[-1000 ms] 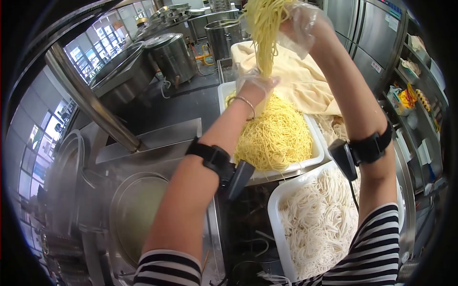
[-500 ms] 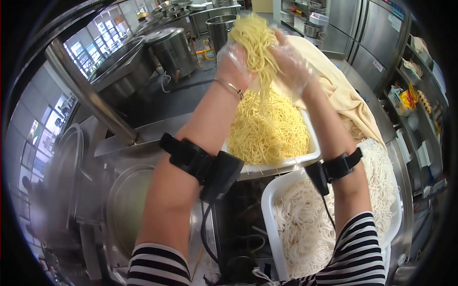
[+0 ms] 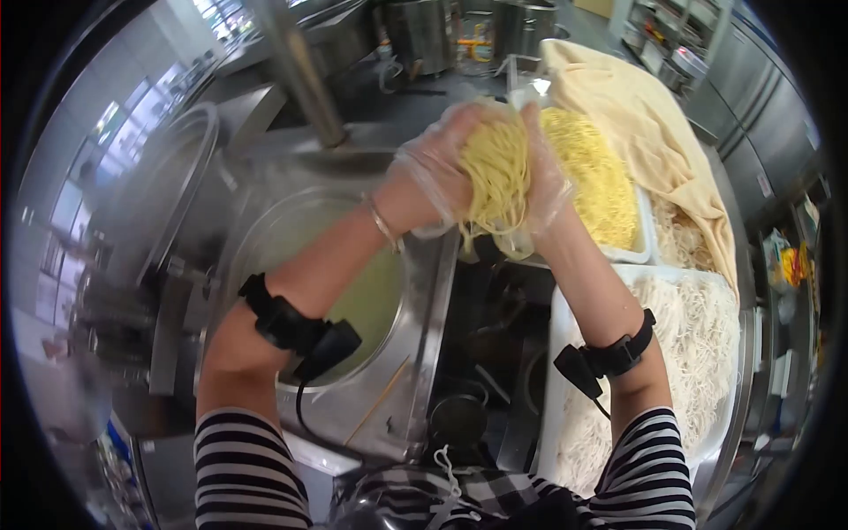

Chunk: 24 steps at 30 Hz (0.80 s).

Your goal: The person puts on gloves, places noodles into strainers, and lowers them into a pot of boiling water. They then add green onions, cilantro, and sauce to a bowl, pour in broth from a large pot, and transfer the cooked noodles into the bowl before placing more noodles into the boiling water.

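Note:
Between my two hands hangs a clump of yellow noodles (image 3: 496, 168), its strands dangling below the palms. My left hand (image 3: 442, 159), in a clear plastic glove, presses it from the left. From the other side my right hand (image 3: 546, 172), gloved the same way, closes on it. The clump is over the gap between the cooking pot and the noodle trays. Just beyond my right hand, a white tray (image 3: 647, 231) is heaped with more yellow noodles (image 3: 592, 177). Left of the clump and lower, a round pot of cloudy liquid (image 3: 367, 309) is set into the steel counter.
White noodles (image 3: 676, 371) fill a nearer tray (image 3: 549, 424) at right. A cream cloth (image 3: 636, 115) drapes the far trays. A steel post (image 3: 305, 79) rises behind the pot; a thin wooden stick (image 3: 378, 402) lies on the counter (image 3: 424, 353). A ladle-like dark round object (image 3: 459, 420) sits below.
Both hands have carried the noodle clump from above the yellow noodle tray leftward and nearer to me. The view has turned down and left, showing more of the pot.

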Motion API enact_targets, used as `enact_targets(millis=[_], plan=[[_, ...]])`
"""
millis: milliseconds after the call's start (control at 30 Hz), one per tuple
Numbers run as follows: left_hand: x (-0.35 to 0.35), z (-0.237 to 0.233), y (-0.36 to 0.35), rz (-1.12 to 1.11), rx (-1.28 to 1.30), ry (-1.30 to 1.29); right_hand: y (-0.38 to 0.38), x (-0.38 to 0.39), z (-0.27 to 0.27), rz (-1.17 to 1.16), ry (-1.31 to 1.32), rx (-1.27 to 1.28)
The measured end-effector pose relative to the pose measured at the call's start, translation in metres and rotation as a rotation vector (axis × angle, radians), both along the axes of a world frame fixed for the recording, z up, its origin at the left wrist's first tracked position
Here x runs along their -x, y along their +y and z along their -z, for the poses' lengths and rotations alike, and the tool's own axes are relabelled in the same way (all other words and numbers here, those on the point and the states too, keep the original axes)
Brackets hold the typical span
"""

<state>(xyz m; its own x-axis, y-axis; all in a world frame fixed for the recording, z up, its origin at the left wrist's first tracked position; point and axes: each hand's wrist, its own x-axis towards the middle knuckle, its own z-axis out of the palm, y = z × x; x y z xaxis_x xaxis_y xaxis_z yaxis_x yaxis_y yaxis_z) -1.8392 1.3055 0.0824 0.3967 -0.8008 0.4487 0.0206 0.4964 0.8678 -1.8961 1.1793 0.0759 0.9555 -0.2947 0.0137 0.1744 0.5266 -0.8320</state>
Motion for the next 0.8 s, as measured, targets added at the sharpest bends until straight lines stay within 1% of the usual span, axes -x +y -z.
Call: enact_targets(millis=[67, 100, 133, 167, 200, 233, 267, 333, 367, 400, 433, 467, 500, 533, 600, 633, 667, 700, 733, 767, 800], plan=[[0.001, -0.005, 0.043, -0.833, -0.111, -1.676, 0.048, 0.011, 0.004, -0.448, -0.129, -0.538], [0.002, -0.007, 0.063, -0.739, -0.149, -1.606, 0.06, 0.012, 0.009, -0.573, -0.105, -0.571], [0.007, -0.009, 0.087, -0.756, -0.189, -1.598, 0.078, 0.012, 0.014, -0.604, -0.085, -0.587], [0.01, -0.011, 0.112, -0.7, -0.284, -1.571, 0.097, 0.013, 0.012, -0.638, -0.158, -0.565], [0.013, -0.014, 0.137, -0.64, -0.37, -1.537, 0.114, 0.014, 0.012, -0.663, -0.232, -0.542], [0.016, -0.017, 0.161, -0.582, -0.445, -1.502, 0.119, 0.002, 0.03, -0.631, -0.142, -0.579], [0.018, -0.02, 0.186, -0.524, -0.515, -1.466, 0.133, 0.002, 0.036, -0.646, -0.135, -0.581], [0.023, -0.021, 0.235, -0.402, -0.64, -1.383, 0.161, 0.008, 0.043, -0.666, -0.295, -0.444], [0.028, -0.018, 0.261, -0.41, -0.644, -1.379, 0.175, 0.007, 0.048, -0.544, -0.203, -0.317], [0.037, -0.012, 0.29, -0.494, -0.724, -1.306, 0.188, 0.002, 0.054, -0.552, -0.199, -0.314], [0.047, -0.005, 0.315, -0.578, -0.802, -1.23, 0.2, -0.004, 0.06, -0.636, -0.15, -0.429], [0.058, 0.004, 0.336, -0.586, -0.802, -1.223, 0.211, -0.008, 0.064, -0.717, -0.098, -0.545], [0.069, 0.014, 0.355, -0.663, -1.061, -1.092, 0.226, -0.008, 0.064, -0.671, -0.041, -0.489], [0.079, 0.026, 0.373, -0.731, -1.314, -0.941, 0.241, -0.008, 0.066, -0.677, -0.032, -0.485], [0.092, 0.082, 0.413, -0.752, -1.559, -0.7, 0.271, -0.011, 0.072, -0.765, 0.101, -0.506], [0.098, 0.102, 0.421, -0.754, -1.559, -0.693, 0.288, -0.013, 0.081, -0.769, 0.106, -0.504], [0.103, 0.119, 0.426, -0.845, -1.308, -0.434, 0.305, -0.015, 0.095, -0.692, 0.227, -0.335], [0.105, 0.125, 0.427, -0.91, -1.044, -0.184, 0.316, -0.016, 0.107, -0.609, 0.344, -0.166], [0.106, 0.128, 0.428, -0.908, -1.042, -0.18, 0.32, -0.017, 0.117, -0.607, 0.348, -0.164], [0.107, 0.13, 0.427, -0.949, -0.997, -0.209, 0.322, -0.018, 0.122, -0.699, 0.286, 0.673], [0.107, 0.13, 0.427, -0.991, -0.952, -0.239, 0.323, -0.02, 0.126, -0.716, 0.177, 1.514]])
